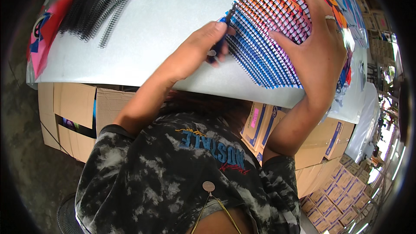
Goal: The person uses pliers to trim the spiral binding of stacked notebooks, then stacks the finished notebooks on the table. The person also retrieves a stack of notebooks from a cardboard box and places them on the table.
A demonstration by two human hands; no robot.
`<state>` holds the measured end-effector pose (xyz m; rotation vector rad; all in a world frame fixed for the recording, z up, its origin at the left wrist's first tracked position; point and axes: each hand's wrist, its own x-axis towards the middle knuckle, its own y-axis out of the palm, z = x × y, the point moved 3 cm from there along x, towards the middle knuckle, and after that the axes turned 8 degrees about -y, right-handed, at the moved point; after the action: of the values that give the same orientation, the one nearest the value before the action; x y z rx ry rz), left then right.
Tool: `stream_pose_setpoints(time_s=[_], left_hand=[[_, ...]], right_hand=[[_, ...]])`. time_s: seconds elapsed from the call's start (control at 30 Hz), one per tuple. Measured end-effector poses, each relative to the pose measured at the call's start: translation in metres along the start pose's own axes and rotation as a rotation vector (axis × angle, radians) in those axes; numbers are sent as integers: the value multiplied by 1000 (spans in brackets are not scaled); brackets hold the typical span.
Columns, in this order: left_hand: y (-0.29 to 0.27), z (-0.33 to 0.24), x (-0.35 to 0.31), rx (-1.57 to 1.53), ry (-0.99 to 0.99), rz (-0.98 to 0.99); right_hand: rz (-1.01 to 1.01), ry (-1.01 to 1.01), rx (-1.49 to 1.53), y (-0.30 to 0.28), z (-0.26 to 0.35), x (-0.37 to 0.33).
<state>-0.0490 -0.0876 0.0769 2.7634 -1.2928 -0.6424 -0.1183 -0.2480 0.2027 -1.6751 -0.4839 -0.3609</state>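
Note:
My left hand (203,45) is closed around blue-handled pliers (225,28). Their dark jaws meet the left edge of a fanned stack of spiral-bound notebooks (266,56), where rows of black coils show. My right hand (318,39), wearing a ring, lies over the right part of the stack with thumb and fingers spread. It rests on the notebooks without wrapping round one. The covers are orange and blue, partly hidden by this hand. Loose black plastic coils (97,6) lie in a heap at the table's far left.
A pale sheet covers the table (143,60). At its left edge is a red and pink printed piece (52,30). More blue printed covers (342,4) lie beyond my right hand. Cardboard boxes (73,108) stand under the near edge, with stacked cartons (342,190) at lower right.

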Motion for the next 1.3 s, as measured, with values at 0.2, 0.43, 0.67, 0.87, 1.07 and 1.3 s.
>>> stream_pose_setpoints(time_s=[0.2,0.43,0.67,0.87,1.07,1.3], left_hand=[[-6,5,6,-400,-112,344],[-13,8,11,318,51,-50],[-11,18,20,-606,-118,563],[-9,16,16,-710,-176,652],[-2,11,10,665,73,-352],[1,11,4,-672,-230,410]], right_hand=[[-27,-27,-2,0,0,0],[-10,-6,-19,0,1,-1],[-23,-29,-4,1,0,-1],[-15,-11,-38,0,0,-1],[-17,27,0,-1,5,0],[-21,33,-74,-3,12,2]])
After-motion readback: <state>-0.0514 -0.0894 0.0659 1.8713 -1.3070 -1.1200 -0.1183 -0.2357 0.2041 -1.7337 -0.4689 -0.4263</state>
